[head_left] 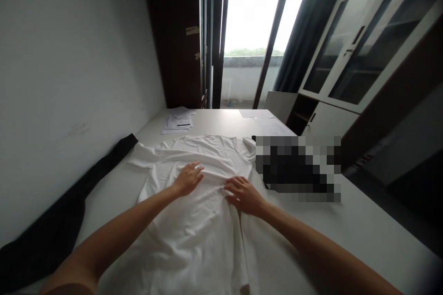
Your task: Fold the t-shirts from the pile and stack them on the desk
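A white T-shirt (194, 225) lies spread over the white table, its collar end away from me and its sleeves out to both sides. Wrinkles run across its upper part, and the right side has a long fold near the hem. My left hand (188, 178) rests on the middle of the shirt with its fingers stretched out. Close to the shirt's right edge, my right hand (244, 193) touches the cloth, fingers spread and slightly bent. Neither hand grips anything that shows.
Black cloth (62, 207) lies along the table's left side by the wall. Papers (178, 122) are at the far left of the table (346, 221). A dark, pixelated object (294, 165) is right of the shirt. Beyond stand a glass-door cabinet (360, 41) and a window.
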{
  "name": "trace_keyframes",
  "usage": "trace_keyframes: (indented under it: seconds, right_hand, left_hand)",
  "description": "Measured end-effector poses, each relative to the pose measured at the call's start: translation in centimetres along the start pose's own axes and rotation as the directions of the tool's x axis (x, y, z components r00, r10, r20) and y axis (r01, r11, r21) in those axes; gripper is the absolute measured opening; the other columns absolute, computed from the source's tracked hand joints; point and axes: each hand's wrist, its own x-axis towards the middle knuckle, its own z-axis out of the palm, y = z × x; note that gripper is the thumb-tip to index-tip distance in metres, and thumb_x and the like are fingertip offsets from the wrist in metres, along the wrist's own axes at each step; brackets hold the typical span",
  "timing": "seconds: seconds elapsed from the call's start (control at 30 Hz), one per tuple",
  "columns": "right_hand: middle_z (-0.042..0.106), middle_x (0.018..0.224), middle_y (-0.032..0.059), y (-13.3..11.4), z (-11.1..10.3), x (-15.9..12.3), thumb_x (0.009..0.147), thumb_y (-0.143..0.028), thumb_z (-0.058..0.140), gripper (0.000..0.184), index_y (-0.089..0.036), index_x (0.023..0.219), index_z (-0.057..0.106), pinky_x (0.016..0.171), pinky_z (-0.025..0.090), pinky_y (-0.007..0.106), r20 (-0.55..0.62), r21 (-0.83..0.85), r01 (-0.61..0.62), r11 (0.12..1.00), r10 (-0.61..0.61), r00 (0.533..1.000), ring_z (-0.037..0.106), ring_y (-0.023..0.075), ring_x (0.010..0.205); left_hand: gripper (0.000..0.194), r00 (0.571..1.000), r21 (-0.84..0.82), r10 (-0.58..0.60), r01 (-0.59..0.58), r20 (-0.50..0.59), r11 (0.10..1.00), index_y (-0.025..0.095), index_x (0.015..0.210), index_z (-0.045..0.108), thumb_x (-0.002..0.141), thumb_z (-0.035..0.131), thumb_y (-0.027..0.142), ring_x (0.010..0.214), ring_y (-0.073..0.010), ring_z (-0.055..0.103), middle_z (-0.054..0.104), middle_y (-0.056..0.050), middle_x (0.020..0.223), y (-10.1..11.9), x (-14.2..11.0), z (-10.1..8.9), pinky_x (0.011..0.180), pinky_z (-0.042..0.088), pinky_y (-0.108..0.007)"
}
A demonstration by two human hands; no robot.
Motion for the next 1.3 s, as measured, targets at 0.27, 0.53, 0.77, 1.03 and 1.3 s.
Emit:
trace_keyframes:
  seconds: [0.27, 0.53, 0.77, 1.03, 1.3]
  right_hand:
    - [0.057, 0.066, 0.0020, -4.8, -0.6, -5.3, 0.102, -0.046, 0.047, 0.040, -0.021, 0.071, 0.055, 0.071, 0.039, 0.031, 0.164, 0.302, 0.106, 0.947, -0.161, 0.973, 0.049, 0.0152, 0.062]
    - [0.033, 0.052, -0.0074, -3.5, -5.6, -8.5, 0.093, -0.042, 0.062, 0.046, -0.018, 0.058, 0.045, 0.050, 0.024, 0.023, 0.515, 0.483, -0.397, 0.780, 0.113, 0.850, 0.026, 0.0069, 0.050]
    - [0.054, 0.058, -0.0052, -1.9, -8.8, -10.0, 0.085, -0.034, 0.071, 0.020, -0.016, 0.076, 0.072, 0.050, 0.030, 0.019, 0.773, 0.458, -0.582, 0.672, 0.022, 0.634, 0.043, 0.0062, 0.051]
    - [0.069, 0.079, 0.0054, 3.6, -6.9, -4.1, 0.096, -0.054, 0.057, 0.044, -0.015, 0.106, 0.074, 0.066, 0.051, 0.025, 0.516, 0.624, -0.520, 0.583, 0.193, 0.835, 0.062, 0.0137, 0.068]
    - [0.064, 0.129, 0.0133, 12.6, 1.7, 8.6, 0.099, -0.040, 0.056, 0.035, -0.020, 0.124, 0.070, 0.101, 0.046, 0.038, 0.007, 0.224, -0.386, 0.895, 0.394, 0.919, 0.061, 0.0243, 0.113]
  left_hand:
    - [0.055, 0.961, -0.011, -0.157, 0.164, 0.228, 0.986, 0.022, 0.141, 0.056, 0.102, 0.034, 0.055, 0.135, -0.0294, 0.050, 0.056, -0.015, 0.145, 3.1, 14.1, 4.5, 0.116, 0.034, -0.048]
    - [0.080, 0.929, 0.012, -0.243, 0.250, 0.280, 0.968, 0.028, 0.160, 0.030, 0.093, 0.035, 0.071, 0.157, -0.0378, 0.007, 0.013, -0.012, 0.171, 3.9, 16.0, 8.8, 0.120, 0.004, -0.067]
    - [0.077, 0.952, -0.005, -0.197, 0.204, 0.236, 0.979, 0.027, 0.160, 0.032, 0.095, 0.032, 0.070, 0.156, -0.0350, 0.012, 0.018, -0.011, 0.170, 3.6, 15.5, 9.2, 0.122, 0.007, -0.062]
    - [0.059, 0.977, 0.034, -0.174, 0.171, 0.121, 0.985, 0.026, 0.150, 0.047, 0.100, 0.038, 0.056, 0.152, -0.0303, 0.024, 0.035, -0.011, 0.164, 0.4, 13.9, 7.1, 0.124, 0.013, -0.054]
    - [0.058, 0.844, 0.117, -0.536, 0.532, 0.006, 0.839, 0.025, 0.148, 0.049, 0.100, 0.034, 0.053, 0.148, -0.0312, 0.030, 0.039, -0.014, 0.160, -8.7, 8.8, 4.2, 0.121, 0.021, -0.053]
